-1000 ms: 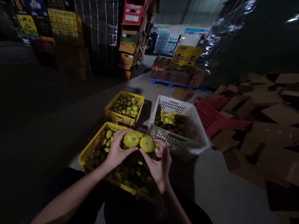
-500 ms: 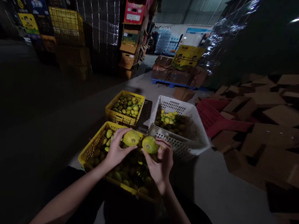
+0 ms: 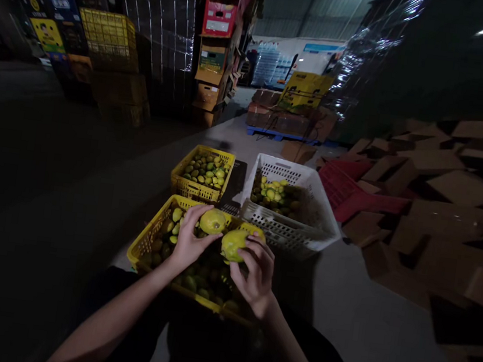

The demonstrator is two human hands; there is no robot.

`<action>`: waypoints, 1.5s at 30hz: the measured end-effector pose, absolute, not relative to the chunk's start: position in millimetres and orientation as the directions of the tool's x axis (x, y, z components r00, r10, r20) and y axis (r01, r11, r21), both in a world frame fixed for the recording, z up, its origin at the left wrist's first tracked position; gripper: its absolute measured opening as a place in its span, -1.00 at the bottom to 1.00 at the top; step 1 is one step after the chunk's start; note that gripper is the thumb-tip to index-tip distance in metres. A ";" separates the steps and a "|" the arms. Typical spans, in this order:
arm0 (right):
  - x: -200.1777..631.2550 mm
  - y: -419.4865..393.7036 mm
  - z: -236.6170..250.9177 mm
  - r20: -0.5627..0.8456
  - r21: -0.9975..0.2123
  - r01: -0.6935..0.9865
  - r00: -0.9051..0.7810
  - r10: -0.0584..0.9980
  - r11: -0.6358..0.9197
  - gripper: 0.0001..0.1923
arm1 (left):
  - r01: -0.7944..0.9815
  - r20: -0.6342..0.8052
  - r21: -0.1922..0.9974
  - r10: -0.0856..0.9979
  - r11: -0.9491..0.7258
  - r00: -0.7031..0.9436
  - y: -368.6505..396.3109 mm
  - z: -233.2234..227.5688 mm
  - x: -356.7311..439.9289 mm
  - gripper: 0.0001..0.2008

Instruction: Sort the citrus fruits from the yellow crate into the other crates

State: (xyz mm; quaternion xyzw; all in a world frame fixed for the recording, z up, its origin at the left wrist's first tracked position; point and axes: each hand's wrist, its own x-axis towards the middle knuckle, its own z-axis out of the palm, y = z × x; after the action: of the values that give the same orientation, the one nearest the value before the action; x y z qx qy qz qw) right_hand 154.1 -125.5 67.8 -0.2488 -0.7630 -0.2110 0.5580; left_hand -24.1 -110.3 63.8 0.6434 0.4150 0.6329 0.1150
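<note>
My left hand (image 3: 187, 242) holds a round yellow-green fruit (image 3: 212, 221) above the near yellow crate (image 3: 142, 243), which is full of green and yellow fruit. My right hand (image 3: 257, 268) grips a second yellow-green fruit (image 3: 233, 244) just right of and slightly below the first. Both fruits hang over the crate's far half, almost touching each other.
A smaller yellow crate (image 3: 188, 187) of fruit and a white crate (image 3: 307, 180) partly filled with fruit stand beyond. A red crate (image 3: 345, 194) and a heap of flattened cardboard (image 3: 451, 195) lie right. Stacked boxes (image 3: 217, 43) and crates rise behind.
My right hand has turned its fruit and brought it lower and a little left, nearer the crate. The left hand and its fruit have hardly moved.
</note>
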 end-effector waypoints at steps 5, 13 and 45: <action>151.9 -125.8 66.3 0.960 -0.017 0.641 -0.205 0.192 0.768 -0.57 | 0.302 0.648 0.752 0.740 -0.585 -0.181 -110.6 65.7 -22.9 -0.49; 138.6 -120.5 73.4 0.467 -0.884 0.106 0.217 0.857 0.455 -0.51 | -0.501 -0.034 0.864 0.999 0.034 0.011 -113.2 77.6 -19.0 -0.51; 96.7 -126.5 22.8 0.164 -0.986 0.048 0.024 0.986 0.162 -0.39 | -0.859 -0.447 0.419 0.890 0.293 0.085 -121.7 70.9 2.6 -0.76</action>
State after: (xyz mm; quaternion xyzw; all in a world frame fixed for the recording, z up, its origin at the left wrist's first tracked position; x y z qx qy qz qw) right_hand 96.7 -126.5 22.8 -0.4756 -0.5437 0.4388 0.5344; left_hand 2.6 -121.7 70.9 0.0240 0.3231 0.5941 0.7363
